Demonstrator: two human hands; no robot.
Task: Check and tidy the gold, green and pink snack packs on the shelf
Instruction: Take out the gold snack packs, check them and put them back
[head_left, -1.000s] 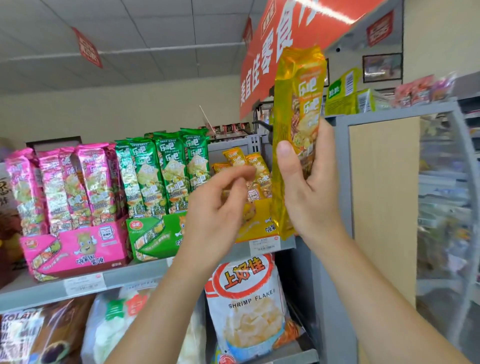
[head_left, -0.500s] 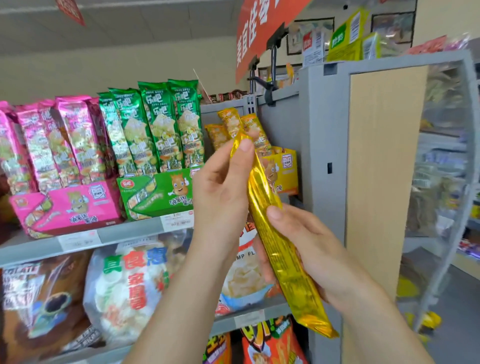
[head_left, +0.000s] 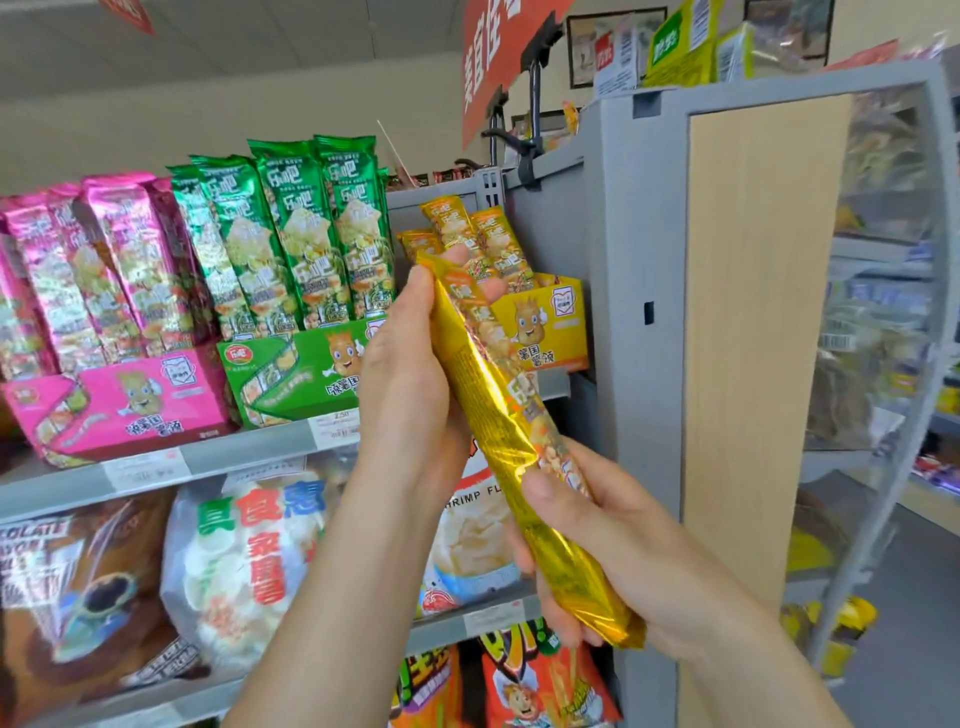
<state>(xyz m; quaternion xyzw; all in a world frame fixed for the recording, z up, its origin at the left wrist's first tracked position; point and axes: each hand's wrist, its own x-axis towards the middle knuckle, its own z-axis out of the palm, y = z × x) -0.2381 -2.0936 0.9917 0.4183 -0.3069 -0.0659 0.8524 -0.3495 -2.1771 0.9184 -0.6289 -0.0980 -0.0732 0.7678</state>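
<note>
While left hand (head_left: 410, 374) and right hand (head_left: 613, 535) grip gold pack (head_left: 488, 395), green packs (head_left: 296, 234), pink packs (head_left: 104, 270) boxed behind

bright in here, an even, soft light that comes from overhead and leaves hardly any hard shadow; only the lower shelf (head_left: 441, 636), tucked under the one above, sits dimmer. the foil on the gold pack (head_left: 498, 426) kicks back sharp streaks of glare along its creases, and the green packs (head_left: 291, 234) and pink packs (head_left: 119, 270) glint as well. the middle is fairly sharp, small print soft. off to the right the clear rack (head_left: 883, 270) is washed pale and smeared. the wide lens bows the grey post (head_left: 639, 234) and the edges outward.
</note>
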